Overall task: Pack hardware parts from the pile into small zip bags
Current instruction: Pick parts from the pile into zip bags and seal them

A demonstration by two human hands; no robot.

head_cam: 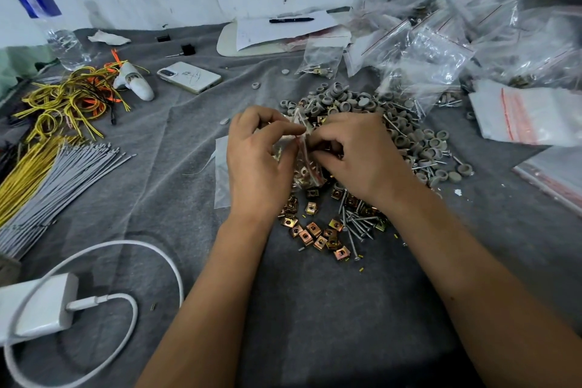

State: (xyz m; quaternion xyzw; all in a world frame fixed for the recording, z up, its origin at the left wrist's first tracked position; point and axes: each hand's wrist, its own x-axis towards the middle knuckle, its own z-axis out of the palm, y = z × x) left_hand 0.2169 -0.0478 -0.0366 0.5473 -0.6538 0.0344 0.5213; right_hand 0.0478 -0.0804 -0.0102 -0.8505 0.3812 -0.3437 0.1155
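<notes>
Both hands work mid-table over the parts pile. Left hand (pixel 255 161) and right hand (pixel 356 154) each pinch the top edge of a small zip bag (pixel 307 167), fingers curled on it from either side. The bag hangs between them, just above the pile, with brass-coloured clips visible inside.

Pile layout: brass clip nuts (pixel 318 235) nearest, screws (pixel 357 224) just right of them, touching and partly mixed, grey round caps (pixel 406 132) at the far right of the heap. Another flat empty bag (pixel 221 173) lies on the cloth just left of the left hand, partly hidden by it.

Grey cloth (pixel 315 309) covers the table. Far right: heap of filled zip bags (pixel 441 41); stack of unused bags (pixel 532 113) at the right edge. Left side: grey cable ties (pixel 59 173), yellow wires (pixel 63 98), phone (pixel 189 76) face down, water bottle (pixel 47 19) far left. Near left: white charger (pixel 41 305) with cable. Pen (pixel 291 20) on paper at the far centre.
</notes>
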